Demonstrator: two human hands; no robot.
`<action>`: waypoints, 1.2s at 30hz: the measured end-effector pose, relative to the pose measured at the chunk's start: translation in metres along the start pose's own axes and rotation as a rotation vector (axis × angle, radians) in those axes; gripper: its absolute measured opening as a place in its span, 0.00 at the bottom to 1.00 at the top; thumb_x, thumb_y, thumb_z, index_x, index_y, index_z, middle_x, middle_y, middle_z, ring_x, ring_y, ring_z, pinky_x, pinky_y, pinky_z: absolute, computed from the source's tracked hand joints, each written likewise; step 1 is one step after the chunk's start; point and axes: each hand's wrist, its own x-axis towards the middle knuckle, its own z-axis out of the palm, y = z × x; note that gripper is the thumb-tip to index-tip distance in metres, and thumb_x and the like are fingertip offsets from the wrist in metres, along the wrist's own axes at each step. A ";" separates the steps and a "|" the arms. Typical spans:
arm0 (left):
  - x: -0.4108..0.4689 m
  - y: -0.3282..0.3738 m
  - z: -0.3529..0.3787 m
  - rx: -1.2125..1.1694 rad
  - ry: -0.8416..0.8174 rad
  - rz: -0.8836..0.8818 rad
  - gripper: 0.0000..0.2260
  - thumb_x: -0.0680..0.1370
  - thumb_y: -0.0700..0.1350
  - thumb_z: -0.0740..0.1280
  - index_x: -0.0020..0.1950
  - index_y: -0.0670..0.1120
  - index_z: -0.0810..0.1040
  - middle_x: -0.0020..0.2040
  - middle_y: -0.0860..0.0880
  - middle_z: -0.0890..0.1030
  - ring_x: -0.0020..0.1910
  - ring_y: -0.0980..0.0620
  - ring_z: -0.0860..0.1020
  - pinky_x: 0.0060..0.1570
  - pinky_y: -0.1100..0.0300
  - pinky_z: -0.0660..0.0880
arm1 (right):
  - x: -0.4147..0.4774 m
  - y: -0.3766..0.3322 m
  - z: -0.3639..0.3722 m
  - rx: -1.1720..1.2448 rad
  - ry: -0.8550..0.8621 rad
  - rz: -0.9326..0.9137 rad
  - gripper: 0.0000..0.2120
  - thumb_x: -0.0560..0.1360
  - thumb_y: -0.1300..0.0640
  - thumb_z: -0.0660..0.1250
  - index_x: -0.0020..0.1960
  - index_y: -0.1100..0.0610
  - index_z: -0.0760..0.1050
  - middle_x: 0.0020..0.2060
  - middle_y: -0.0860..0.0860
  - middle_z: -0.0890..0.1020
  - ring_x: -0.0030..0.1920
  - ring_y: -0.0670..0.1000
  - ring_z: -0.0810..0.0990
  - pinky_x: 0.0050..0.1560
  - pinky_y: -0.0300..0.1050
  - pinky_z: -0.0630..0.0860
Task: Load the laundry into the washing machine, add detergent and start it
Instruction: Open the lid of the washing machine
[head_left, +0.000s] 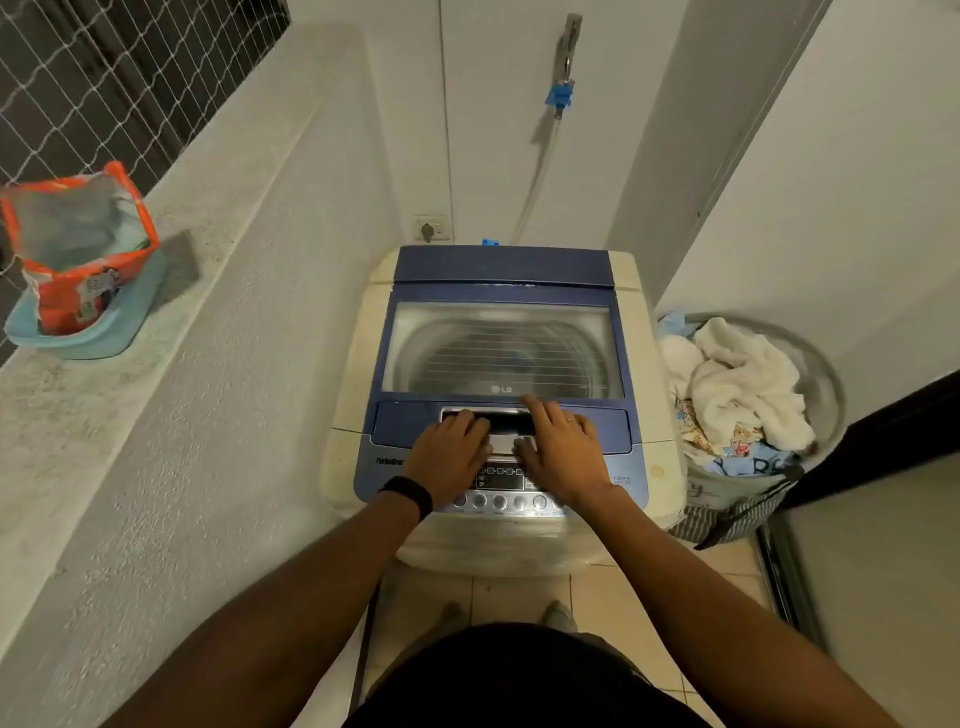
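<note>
both hands lie on the closed lid (501, 270) of the washing machine (358, 374). the left hand (449, 452) and right hand (558, 447) sit side by side, fingers straight and close together, resting flat over the silver handle recess (506, 421) at the lid's front edge. whether any fingertip hooks under the handle, i cannot tell. just beyond the fingertips is the lid's window (498, 348), with the drum showing through. under the palms lies the control panel (498, 480).

right of the fingers, beside the machine, stands the laundry basket (826, 374), heaped with laundry (743, 384). far left of them, on a speckled ledge (208, 260), an opened orange detergent bag (78, 244) sits in a blue basin (78, 338). past the fingers, the white wall carries a socket (430, 228) and a hose (540, 171). the floor (519, 592) is pale tile.
</note>
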 end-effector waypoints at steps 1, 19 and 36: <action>-0.002 0.000 0.000 0.004 -0.026 0.006 0.16 0.85 0.53 0.54 0.65 0.47 0.74 0.59 0.47 0.78 0.54 0.47 0.78 0.56 0.52 0.75 | -0.002 0.000 0.001 -0.009 -0.047 0.006 0.26 0.82 0.45 0.63 0.77 0.50 0.63 0.66 0.51 0.78 0.65 0.54 0.78 0.71 0.56 0.65; 0.019 -0.012 -0.059 0.086 0.073 0.191 0.22 0.70 0.57 0.77 0.57 0.50 0.74 0.51 0.49 0.79 0.49 0.47 0.78 0.52 0.51 0.74 | 0.004 -0.020 -0.064 -0.247 -0.137 -0.006 0.24 0.75 0.42 0.71 0.66 0.50 0.69 0.64 0.50 0.76 0.68 0.55 0.72 0.69 0.56 0.61; 0.104 -0.035 -0.157 0.462 0.673 0.322 0.28 0.74 0.49 0.77 0.71 0.49 0.71 0.63 0.43 0.78 0.60 0.43 0.73 0.57 0.43 0.75 | 0.083 -0.027 -0.144 -0.156 0.587 -0.081 0.29 0.70 0.53 0.80 0.68 0.52 0.74 0.67 0.57 0.75 0.67 0.61 0.69 0.64 0.59 0.66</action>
